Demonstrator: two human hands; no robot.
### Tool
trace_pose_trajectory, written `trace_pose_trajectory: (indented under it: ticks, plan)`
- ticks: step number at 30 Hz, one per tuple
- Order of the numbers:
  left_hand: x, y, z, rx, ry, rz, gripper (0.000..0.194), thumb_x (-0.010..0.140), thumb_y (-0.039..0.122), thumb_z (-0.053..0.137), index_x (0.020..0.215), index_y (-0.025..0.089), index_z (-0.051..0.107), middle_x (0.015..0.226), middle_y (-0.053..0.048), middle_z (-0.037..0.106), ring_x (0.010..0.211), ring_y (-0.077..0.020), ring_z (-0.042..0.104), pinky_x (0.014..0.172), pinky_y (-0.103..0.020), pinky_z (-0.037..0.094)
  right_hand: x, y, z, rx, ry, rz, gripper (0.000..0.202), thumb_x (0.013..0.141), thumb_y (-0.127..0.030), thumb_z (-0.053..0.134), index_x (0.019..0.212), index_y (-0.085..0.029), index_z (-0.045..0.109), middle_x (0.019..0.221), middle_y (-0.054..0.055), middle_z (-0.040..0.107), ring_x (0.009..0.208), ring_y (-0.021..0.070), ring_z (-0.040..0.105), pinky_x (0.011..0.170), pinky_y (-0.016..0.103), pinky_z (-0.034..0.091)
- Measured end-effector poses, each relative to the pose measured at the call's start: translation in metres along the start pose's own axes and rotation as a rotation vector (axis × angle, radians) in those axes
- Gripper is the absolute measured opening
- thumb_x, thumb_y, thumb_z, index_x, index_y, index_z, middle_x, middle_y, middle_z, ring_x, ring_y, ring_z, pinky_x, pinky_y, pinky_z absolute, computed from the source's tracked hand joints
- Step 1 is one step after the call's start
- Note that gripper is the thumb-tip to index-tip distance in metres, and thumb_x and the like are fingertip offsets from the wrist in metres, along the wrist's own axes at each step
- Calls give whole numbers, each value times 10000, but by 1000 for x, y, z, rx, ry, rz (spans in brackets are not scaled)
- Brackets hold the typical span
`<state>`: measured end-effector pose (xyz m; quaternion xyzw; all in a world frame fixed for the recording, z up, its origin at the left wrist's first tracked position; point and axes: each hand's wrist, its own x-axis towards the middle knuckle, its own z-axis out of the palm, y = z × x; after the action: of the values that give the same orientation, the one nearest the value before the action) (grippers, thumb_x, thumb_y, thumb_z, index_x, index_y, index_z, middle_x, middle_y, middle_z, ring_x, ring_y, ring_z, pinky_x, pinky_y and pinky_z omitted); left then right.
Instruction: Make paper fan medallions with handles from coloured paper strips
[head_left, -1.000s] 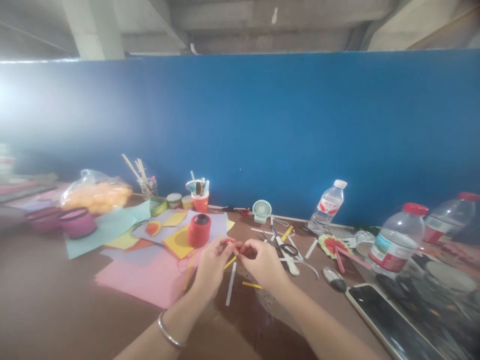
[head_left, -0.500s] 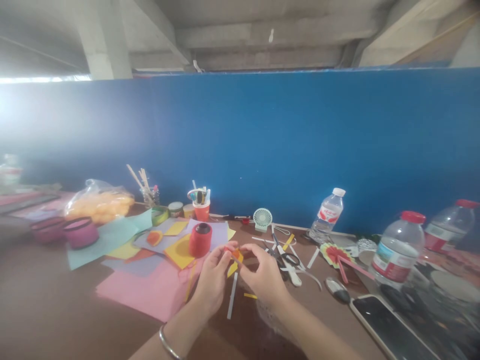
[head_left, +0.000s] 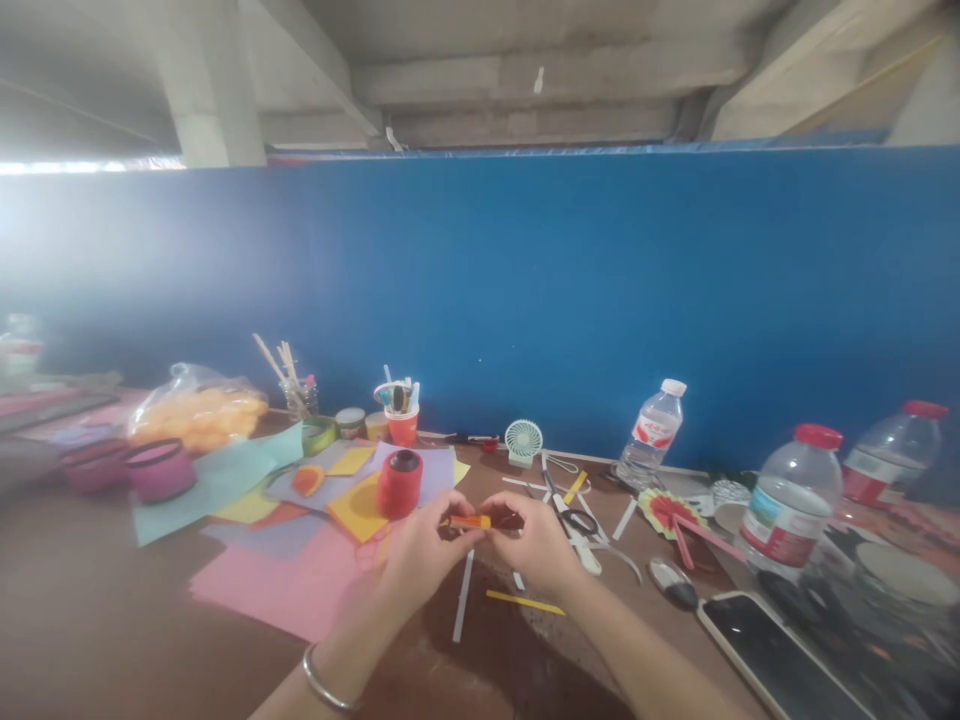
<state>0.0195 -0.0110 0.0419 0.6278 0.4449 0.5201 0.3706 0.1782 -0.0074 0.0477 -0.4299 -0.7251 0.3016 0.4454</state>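
Note:
Between my two hands is a small folded piece of orange and yellow paper (head_left: 472,521), seen edge-on. My left hand (head_left: 424,555) pinches its left end between thumb and fingers. At the right end my right hand (head_left: 534,545) is closed on it in the same way. Below the hands lie a white paper strip (head_left: 463,598) and a yellow paper strip (head_left: 525,602). Just left of the hands stands a red spool of thread (head_left: 400,485). Scissors (head_left: 576,525) lie beyond my right hand among paper scraps.
Coloured paper sheets (head_left: 277,585) spread to the left. At the back stand a cup of tools (head_left: 403,425), a small fan (head_left: 523,440) and a water bottle (head_left: 651,435). On the right are a paper rosette (head_left: 669,512), a phone (head_left: 776,650) and a large bottle (head_left: 791,500).
The orange and yellow paper has been turned from a slant to level and edge-on. My hands have shifted slightly down, and more of the yellow strip shows beneath.

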Motion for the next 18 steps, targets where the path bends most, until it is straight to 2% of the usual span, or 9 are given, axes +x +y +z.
trace_pose_trajectory:
  ticks: [6,10,15,18]
  plan:
    - [3,-7,2,-90,68,-65,173,548,288,718,565,180,584,542,20,575,535,-133,515,515,-228,389,-2,-6,-2,11,-21,10,178,696,-201,557,858,-184,629,815,34,663,754,175,610,683,265,477]
    - [4,-12,1,-142,71,-79,186,590,255,705,551,163,548,578,9,584,553,-121,523,541,-230,397,-2,-7,-2,34,-21,22,226,674,-228,598,895,-186,618,867,38,659,750,180,610,670,276,482]
    - [3,-12,1,-217,61,-95,191,626,207,682,530,152,526,588,7,583,574,-110,528,562,-226,398,-1,-7,-2,9,39,18,126,715,-219,546,810,-186,623,762,25,652,695,167,600,645,261,463]
    - [2,-10,3,-230,36,-94,201,620,212,684,517,152,523,583,7,571,578,-116,526,559,-229,399,-1,-6,-1,18,27,29,101,721,-234,536,749,-184,620,727,15,646,666,159,592,619,247,448]
